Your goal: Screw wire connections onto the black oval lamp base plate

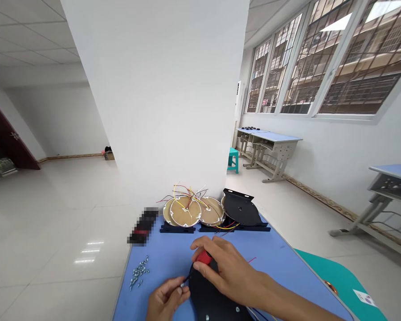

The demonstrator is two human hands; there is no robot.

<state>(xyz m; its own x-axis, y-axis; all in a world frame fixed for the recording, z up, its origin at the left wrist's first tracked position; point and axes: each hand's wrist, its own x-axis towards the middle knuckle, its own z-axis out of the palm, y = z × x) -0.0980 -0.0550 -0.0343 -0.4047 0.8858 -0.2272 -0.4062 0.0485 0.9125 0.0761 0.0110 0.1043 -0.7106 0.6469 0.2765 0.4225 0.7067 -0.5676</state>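
Observation:
My right hand (234,269) is wrapped around the red handle of a screwdriver (204,257). Its dark shaft slants down and left to my left hand (165,299). There the thumb and fingers pinch a small silver screw (182,285) at the shaft's tip, beside the rim of a black round-edged metal plate (205,296). The plate lies on the blue table under my right hand and is partly hidden by it. Two silver screw heads show on its near part, and thin wires stick out from beneath its right side.
Loose silver screws (139,271) lie scattered at the table's left. Along the back edge stand tan round discs (186,211) with coloured wires and a black bracket plate (242,208). A pixelated dark item (143,226) is at the back left corner. A teal stool (341,276) stands right.

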